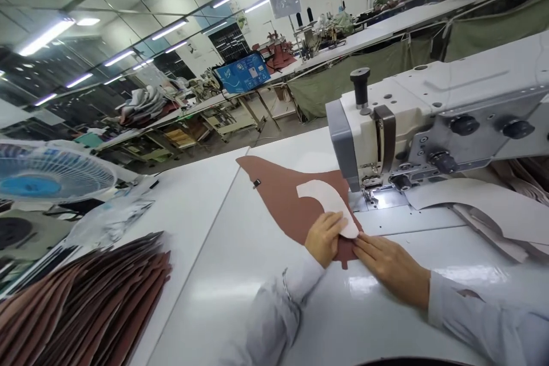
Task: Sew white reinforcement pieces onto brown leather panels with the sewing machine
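Brown sheet (285, 197) flat on white surface (201, 240), right by sewing machine (433, 120) needle. White shape (326, 200) on top. Both look thin, light, bendy; may slide on shiny surface. Best pressed flat from above, not pinched. Left hand (323, 237) and right hand (388, 266) flat and open on sheet, close together, not clamped. Brown pile (81, 309) lower left.

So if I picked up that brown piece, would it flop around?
Probably a little floppy: the brown piece looks thin and lies flat on the table. It's likely light for its size, being just a thin sheet. It might slide easily too, since the table looks smooth and shiny.
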Demonstrator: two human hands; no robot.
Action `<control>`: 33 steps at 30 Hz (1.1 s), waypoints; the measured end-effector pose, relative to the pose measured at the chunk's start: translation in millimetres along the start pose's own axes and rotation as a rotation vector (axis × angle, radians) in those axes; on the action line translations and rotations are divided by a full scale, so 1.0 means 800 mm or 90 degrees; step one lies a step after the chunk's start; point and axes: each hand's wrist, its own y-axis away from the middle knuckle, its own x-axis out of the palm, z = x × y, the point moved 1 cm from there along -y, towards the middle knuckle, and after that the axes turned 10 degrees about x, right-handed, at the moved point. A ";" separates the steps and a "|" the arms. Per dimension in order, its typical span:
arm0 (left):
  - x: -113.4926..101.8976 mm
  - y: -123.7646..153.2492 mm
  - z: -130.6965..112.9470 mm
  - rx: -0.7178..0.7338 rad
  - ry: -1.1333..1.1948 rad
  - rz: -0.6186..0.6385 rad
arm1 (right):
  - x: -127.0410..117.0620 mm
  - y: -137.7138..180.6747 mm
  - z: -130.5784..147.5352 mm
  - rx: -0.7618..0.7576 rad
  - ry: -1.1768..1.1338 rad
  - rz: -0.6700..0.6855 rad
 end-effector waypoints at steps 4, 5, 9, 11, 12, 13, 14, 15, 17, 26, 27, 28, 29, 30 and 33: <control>0.005 0.001 -0.038 0.003 -0.014 0.027 | -0.001 0.004 0.001 0.023 -0.066 -0.021; 0.004 0.001 -0.043 -0.004 -0.027 0.032 | -0.001 0.005 0.002 0.028 -0.074 -0.024; -0.002 -0.001 -0.053 -0.019 -0.063 0.031 | 0.001 0.007 0.006 0.051 -0.083 -0.010; -0.002 -0.004 -0.056 -0.022 -0.083 0.030 | 0.001 0.007 0.008 0.064 -0.083 -0.001; -0.001 -0.005 -0.057 -0.023 -0.092 0.031 | 0.000 0.007 0.009 0.068 -0.082 -0.002; 0.000 -0.006 -0.058 -0.024 -0.099 0.035 | 0.000 0.007 0.010 0.069 -0.079 -0.004; 0.000 -0.006 -0.059 -0.025 -0.104 0.038 | -0.001 0.006 0.011 0.068 -0.076 -0.007; 0.001 -0.007 -0.059 -0.026 -0.106 0.041 | -0.001 0.006 0.011 0.066 -0.071 -0.014; 0.001 -0.007 -0.059 -0.024 -0.102 0.045 | -0.002 0.005 0.012 0.060 -0.064 -0.022; -0.004 -0.011 -0.057 -0.022 -0.055 0.038 | -0.002 0.005 0.014 0.069 -0.057 -0.023; -0.004 -0.010 -0.056 -0.031 -0.038 0.047 | -0.003 0.004 0.015 0.072 -0.056 -0.027; -0.004 -0.010 -0.055 -0.042 -0.019 0.057 | -0.004 0.003 0.015 0.076 -0.057 -0.031; -0.004 -0.009 -0.054 -0.054 0.000 0.067 | -0.004 0.003 0.015 0.080 -0.057 -0.032; -0.002 -0.010 -0.053 -0.063 0.018 0.073 | -0.004 0.002 0.014 0.084 -0.057 -0.029; 0.006 -0.015 -0.047 -0.081 0.054 0.079 | -0.004 0.001 0.006 0.091 -0.048 -0.012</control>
